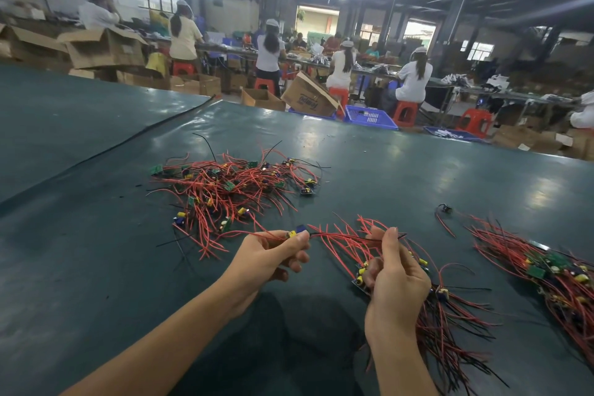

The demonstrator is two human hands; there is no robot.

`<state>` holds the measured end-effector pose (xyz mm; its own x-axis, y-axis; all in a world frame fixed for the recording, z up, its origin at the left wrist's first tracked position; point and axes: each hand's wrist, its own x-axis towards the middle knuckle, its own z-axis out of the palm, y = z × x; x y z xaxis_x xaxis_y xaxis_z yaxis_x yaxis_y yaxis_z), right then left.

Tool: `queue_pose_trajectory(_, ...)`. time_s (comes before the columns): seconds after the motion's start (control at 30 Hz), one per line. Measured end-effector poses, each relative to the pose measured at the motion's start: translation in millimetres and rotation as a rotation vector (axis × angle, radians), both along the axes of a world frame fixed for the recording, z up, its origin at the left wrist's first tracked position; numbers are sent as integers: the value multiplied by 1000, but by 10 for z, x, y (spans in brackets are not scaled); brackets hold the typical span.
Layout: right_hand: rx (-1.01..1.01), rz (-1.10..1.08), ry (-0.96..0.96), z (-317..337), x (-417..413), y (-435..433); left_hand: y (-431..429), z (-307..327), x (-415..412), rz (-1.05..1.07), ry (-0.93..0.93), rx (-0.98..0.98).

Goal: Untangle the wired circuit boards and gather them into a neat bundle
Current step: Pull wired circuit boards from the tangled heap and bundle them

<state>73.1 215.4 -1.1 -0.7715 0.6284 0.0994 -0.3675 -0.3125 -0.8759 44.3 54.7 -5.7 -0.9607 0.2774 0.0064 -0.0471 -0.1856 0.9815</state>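
From my side, the left hand [273,254] pinches one circuit board [297,231] with closed fingers [302,256]; its wires stretch sideways, straight toward the right hand [395,280], which is curled around the gathered bundle [450,318]. So the board must travel right, I think. The tangled pile [231,183] lies farther away on the worktop [96,267], beyond the left hand. Both hands are raised, near each other

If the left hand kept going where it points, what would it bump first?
Probably the fanned red wires of the bundle the right hand holds; the left hand, pinching a small blue circuit board, points right toward them. Depth is unclear.
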Motion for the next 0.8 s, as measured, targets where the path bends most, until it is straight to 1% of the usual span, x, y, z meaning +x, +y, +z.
queue_pose_trajectory(0.2, 10, 7, 83, 31, 23, -29, -32, -14, -44, 10, -35, 23)
queue_pose_trajectory(0.4, -8, 96, 155, 72, 74, -64, -33, -8, -94, -20, -209, 324)
queue_pose_trajectory(0.47, -37, 160, 163, 73, 86, -70, -49, 15, -102, -10, -260, 390)
queue_pose_trajectory(0.53, -77, 213, 126, 74, 72, -70, -73, 29, -100, -15, -279, 428)
queue_pose_trajectory(0.6, -83, 242, 12, 61, 43, -76, -84, 29, -75, -97, -242, 385)
queue_pose_trajectory(0.7, 52, 309, -181, 24, 17, -140, -61, 4, -10, -299, -149, 229)
queue_pose_trajectory(0.77, 129, 399, -265, 9, 31, -227, -52, -15, 17, -408, -123, 158)
queue_pose_trajectory(0.8, 125, 455, -277, 8, 44, -267, -51, -21, 26, -459, -121, 136)
